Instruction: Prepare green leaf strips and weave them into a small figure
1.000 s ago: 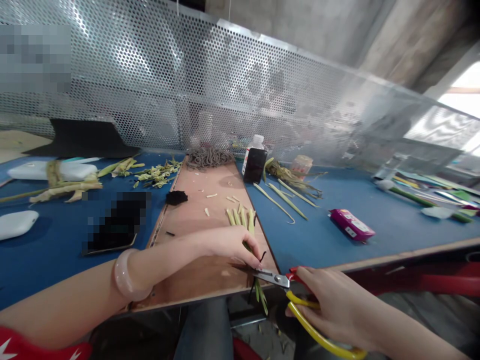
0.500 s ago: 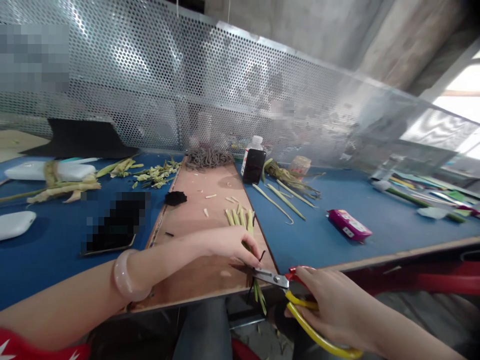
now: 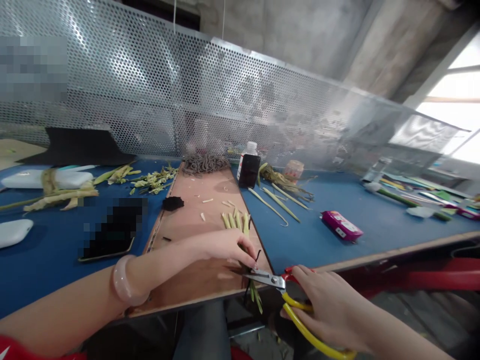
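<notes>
The left hand (image 3: 225, 247) presses a bundle of green stalks (image 3: 240, 225) flat onto the wooden board (image 3: 195, 220), fingertips pinched down on them at the board's near edge. The right hand (image 3: 330, 310) is closed around the yellow handles of the scissors (image 3: 285, 292), whose blades meet the stalks just off that near edge. A dark bottle (image 3: 248, 169) stands at the board's far right corner, and a pink packet (image 3: 340, 225) lies well to the board's right.
</notes>
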`<action>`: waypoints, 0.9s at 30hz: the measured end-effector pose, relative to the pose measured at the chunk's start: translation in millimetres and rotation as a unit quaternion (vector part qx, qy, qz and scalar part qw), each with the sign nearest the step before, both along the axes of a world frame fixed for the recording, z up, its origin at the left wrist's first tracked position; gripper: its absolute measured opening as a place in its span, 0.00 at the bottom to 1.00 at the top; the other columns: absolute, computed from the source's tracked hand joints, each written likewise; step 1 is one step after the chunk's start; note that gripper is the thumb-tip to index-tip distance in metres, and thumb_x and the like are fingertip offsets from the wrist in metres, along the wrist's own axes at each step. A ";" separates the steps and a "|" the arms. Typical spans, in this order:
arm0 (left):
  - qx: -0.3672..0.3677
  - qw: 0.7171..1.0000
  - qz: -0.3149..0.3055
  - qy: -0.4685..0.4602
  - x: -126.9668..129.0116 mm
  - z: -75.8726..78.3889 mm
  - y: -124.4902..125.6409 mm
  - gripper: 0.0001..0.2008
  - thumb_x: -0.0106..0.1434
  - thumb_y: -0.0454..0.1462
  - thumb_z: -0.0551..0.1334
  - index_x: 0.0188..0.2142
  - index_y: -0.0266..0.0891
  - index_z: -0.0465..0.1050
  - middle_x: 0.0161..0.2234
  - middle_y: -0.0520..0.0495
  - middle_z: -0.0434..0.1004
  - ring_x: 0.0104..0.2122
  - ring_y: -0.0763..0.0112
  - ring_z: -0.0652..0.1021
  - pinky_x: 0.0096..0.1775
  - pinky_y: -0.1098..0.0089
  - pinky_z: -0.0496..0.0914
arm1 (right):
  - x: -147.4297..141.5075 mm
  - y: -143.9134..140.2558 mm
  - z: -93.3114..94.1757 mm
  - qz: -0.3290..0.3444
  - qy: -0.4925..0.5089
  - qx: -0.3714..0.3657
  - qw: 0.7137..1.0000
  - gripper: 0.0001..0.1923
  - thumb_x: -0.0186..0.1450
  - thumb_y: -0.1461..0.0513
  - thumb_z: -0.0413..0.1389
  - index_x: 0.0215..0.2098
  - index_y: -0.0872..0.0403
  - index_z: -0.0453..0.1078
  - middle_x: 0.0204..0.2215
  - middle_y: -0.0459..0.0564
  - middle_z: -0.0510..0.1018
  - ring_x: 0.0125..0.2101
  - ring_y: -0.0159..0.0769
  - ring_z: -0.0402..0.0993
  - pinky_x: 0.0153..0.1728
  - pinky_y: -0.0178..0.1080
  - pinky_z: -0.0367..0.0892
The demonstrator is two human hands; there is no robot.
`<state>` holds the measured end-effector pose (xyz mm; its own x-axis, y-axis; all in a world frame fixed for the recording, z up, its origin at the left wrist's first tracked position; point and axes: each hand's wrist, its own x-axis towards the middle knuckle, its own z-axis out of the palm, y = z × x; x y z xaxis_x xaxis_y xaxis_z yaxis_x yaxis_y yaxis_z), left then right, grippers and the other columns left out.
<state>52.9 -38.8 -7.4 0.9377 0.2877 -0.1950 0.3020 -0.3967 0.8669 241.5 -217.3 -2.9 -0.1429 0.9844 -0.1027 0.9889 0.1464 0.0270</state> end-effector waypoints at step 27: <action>-0.019 1.000 0.003 -0.007 -3.2 -2.4 -1.0 0.11 0.50 0.42 0.66 0.31 0.38 0.78 0.29 0.53 0.78 0.32 0.71 0.74 0.36 0.75 0.63 | -9.6 6.6 -4.0 -0.004 0.013 0.002 1.000 0.17 0.62 0.50 0.50 0.38 0.56 0.65 0.32 0.53 0.75 0.31 0.48 0.73 0.28 0.40 0.52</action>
